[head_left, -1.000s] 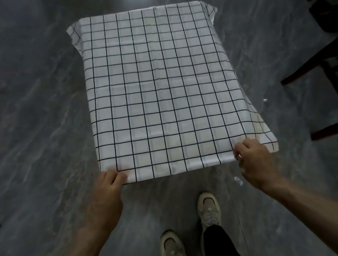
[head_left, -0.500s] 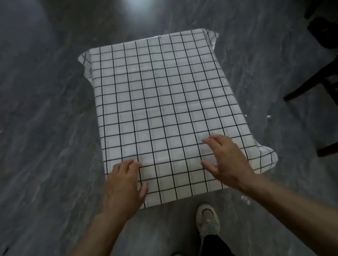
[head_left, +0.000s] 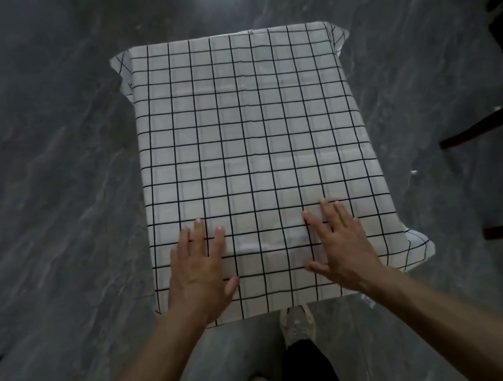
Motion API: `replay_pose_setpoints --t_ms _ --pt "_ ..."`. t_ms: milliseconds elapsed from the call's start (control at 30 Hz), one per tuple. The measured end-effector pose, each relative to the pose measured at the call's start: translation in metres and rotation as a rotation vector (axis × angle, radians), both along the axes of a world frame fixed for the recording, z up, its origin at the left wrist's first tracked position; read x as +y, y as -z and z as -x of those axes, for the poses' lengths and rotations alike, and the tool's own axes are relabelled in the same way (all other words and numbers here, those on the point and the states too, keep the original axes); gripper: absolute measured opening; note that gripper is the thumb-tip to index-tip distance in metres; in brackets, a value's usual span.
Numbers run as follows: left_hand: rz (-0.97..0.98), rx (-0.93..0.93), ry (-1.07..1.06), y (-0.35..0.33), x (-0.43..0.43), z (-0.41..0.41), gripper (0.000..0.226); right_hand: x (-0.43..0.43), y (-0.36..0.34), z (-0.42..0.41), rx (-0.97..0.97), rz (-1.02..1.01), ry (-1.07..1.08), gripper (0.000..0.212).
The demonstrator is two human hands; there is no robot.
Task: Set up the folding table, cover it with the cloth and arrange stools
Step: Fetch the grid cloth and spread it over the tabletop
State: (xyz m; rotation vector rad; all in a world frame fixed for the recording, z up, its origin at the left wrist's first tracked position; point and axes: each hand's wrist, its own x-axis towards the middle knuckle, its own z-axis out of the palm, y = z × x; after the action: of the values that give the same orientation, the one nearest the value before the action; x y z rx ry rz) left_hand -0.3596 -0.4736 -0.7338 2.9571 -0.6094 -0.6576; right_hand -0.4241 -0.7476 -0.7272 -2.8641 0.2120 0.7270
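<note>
Pressing flat on the near end of the cloth (head_left: 247, 131): left hand (head_left: 202, 271) and right hand (head_left: 338, 242), fingers spread, holding nothing. Long axis runs straight ahead, so smoothing likely goes forward.

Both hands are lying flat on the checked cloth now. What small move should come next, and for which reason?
Probably slide both palms apart, toward the side edges. The left hand and right hand lie flat on the checked cloth close to its near edge, and a low crease shows between them; the near right corner also juts out. Smoothing this first seems sensible.
</note>
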Motion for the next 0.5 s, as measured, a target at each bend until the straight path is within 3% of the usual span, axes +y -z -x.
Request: replay_pose_setpoints --t_ms 133,300,433,500 --pt "0.076 -0.017 0.015 -0.008 0.001 0.008 0.091 0.007 -0.005 0.002 -0.049 -0.035 0.013 0.099" --pt "0.092 -0.056 0.127 -0.009 0.013 0.036 0.097 0.021 -0.002 0.027 -0.251 -0.148 -0.111 0.062" --pt "-0.040 -0.001 0.193 0.000 0.026 0.052 0.123 0.035 0.005 0.047 -0.287 -0.086 -0.120 0.069" --pt "-0.059 -0.040 0.196 0.003 0.031 0.056 0.115 0.042 0.008 0.053 -0.257 -0.045 -0.125 0.084"
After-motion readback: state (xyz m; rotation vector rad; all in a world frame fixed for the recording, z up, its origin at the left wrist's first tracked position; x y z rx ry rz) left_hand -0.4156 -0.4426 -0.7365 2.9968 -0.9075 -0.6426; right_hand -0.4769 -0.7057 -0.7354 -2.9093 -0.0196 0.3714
